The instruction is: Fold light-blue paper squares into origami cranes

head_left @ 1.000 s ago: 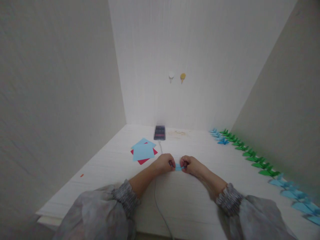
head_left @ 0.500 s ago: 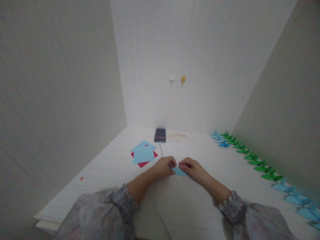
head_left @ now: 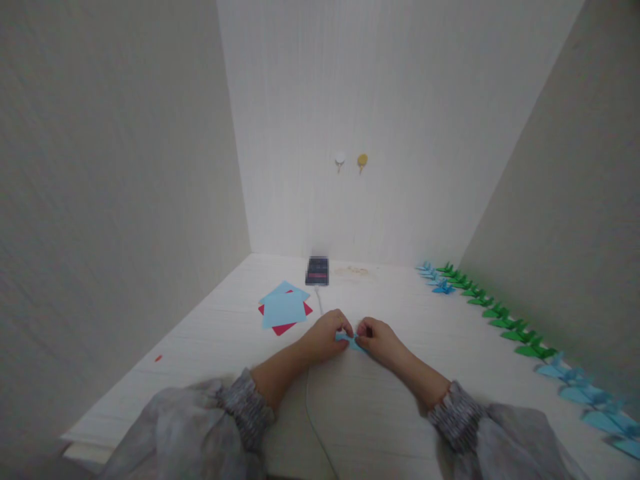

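A small folded piece of light blue origami paper is held between my two hands, low over the white table. My left hand pinches its left end between thumb and fingers. On the right side, my right hand grips the paper the same way, fingers curled. The hands cover much of the paper, so its exact folds cannot be made out. Left of my hands lies a loose stack of light blue sheets with red sheets poking out beneath.
A phone with a blurred screen stands at the back wall, its cable running toward me under my left arm. Along the right side stand rows of green paper cranes and blue paper cranes. An orange scrap lies at left.
Both hands still hold the blue paper; my fingers have shifted slightly on it and less of it shows on the right. The whole view has moved a little.
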Tool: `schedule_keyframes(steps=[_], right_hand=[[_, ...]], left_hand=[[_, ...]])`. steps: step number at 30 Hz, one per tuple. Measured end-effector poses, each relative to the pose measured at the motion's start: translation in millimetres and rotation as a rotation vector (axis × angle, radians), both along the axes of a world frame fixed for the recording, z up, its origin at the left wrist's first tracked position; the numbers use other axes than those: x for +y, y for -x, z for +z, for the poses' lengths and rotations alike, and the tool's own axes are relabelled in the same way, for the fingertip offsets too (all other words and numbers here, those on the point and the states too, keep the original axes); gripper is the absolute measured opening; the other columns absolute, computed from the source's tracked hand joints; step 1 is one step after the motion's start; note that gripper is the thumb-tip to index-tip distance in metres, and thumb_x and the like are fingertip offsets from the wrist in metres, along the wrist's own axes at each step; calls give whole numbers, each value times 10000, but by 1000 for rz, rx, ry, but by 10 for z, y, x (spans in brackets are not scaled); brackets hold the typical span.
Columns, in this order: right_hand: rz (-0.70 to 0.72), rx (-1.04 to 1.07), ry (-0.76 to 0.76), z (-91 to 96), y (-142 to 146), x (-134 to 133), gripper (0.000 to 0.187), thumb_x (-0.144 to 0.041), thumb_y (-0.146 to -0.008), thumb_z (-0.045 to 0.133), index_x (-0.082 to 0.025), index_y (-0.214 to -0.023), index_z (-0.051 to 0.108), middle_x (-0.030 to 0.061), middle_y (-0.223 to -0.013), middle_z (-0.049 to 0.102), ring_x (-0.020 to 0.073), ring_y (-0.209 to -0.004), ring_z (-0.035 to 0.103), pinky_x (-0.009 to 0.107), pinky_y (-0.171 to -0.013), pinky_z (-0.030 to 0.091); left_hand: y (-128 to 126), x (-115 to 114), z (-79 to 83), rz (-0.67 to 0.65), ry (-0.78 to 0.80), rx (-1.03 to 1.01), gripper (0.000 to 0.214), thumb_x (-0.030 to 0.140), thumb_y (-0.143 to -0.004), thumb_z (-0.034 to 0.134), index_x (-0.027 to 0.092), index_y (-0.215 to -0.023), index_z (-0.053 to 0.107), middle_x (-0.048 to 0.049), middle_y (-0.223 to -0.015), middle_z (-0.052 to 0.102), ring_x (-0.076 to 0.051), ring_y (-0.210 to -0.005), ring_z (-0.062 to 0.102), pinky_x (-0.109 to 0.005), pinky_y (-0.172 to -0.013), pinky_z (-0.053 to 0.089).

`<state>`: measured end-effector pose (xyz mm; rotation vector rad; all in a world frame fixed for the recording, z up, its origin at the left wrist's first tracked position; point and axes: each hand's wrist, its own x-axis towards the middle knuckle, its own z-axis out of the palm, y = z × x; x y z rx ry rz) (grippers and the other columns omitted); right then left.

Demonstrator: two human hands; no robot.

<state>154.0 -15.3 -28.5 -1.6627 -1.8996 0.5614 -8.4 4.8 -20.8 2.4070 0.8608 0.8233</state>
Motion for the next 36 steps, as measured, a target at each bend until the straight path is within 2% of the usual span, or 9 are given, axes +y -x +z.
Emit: schedule_keyframes(steps=[5, 8, 12, 15, 18, 23, 26, 31, 36], right_hand=[[-71, -104, -1, 57, 53, -35, 61, -137, -581, 471, -154, -527, 493, -16, -503, 479, 93, -496, 411, 192, -454, 261], [-41, -117, 12, 87, 39, -55, 123, -162, -599, 459, -154, -483, 498, -11, -471, 473, 93, -476, 401, 202, -447, 247], [45, -65, 98, 113, -24, -73, 197, -200, -616, 460, -148, -427, 480, -37, -392, 376, 76, -418, 338, 200, -406, 209], [182, -25, 105, 121, -78, -96, 231, -239, -642, 467, -145, -431, 472, -55, -387, 322, 63, -409, 296, 189, -393, 201], [332, -17, 57, 122, -130, -116, 196, -248, -668, 471, -146, -506, 511, -55, -436, 376, 64, -437, 327, 180, -413, 234], [387, -51, -24, 158, -205, -106, 98, -248, -630, 568, -151, -633, 553, -37, -537, 458, 77, -493, 392, 176, -446, 285], [450, -46, -79, 222, -228, -99, 178, -260, -624, 599, -167, -774, 575, -15, -639, 492, 87, -539, 426, 184, -482, 323], [605, -72, -139, 280, -200, -123, 127, -280, -705, 534, -194, -730, 624, 19, -739, 493, 108, -652, 477, 211, -579, 376], [640, -70, -141, 245, -168, -140, 149, -274, -734, 501, -204, -733, 632, 20, -751, 508, 115, -694, 493, 220, -617, 389]], left_hand=[[-3, -18, 1, 41, 11, 6, 136, 215, -605, 558, 157, -728, 558, -22, -767, 503, -118, -722, 447, -231, -660, 359], [1, 0, 0, 71, 14, 32, 139, 246, -601, 580, 155, -704, 562, -24, -766, 512, -124, -745, 450, -234, -680, 355], [3, 9, 25, 93, 4, 93, 120, 253, -598, 585, 162, -675, 576, -23, -763, 534, -136, -774, 460, -237, -699, 352], [-5, -1, 43, 99, 5, 146, 102, 233, -624, 547, 175, -694, 593, -17, -758, 563, -142, -779, 473, -242, -707, 352], [-14, -8, 49, 68, 0, 167, 136, 193, -643, 504, 179, -728, 610, -17, -762, 587, -135, -763, 490, -233, -709, 355], [-13, -11, 42, -7, 13, 167, 178, 199, -668, 476, 188, -778, 615, -9, -775, 597, -117, -726, 504, -213, -671, 367], [-13, -27, 46, -24, 48, 148, 201, 221, -678, 476, 187, -839, 593, -4, -771, 594, -99, -669, 505, -200, -619, 371], [-21, -65, 77, 23, 104, 143, 166, 195, -676, 468, 167, -806, 568, 5, -698, 585, -88, -633, 507, -189, -588, 374], [-11, -59, 72, -22, 160, 38, 146, 180, -654, 489, 158, -787, 544, 3, -720, 591, -85, -671, 524, -187, -617, 395]])
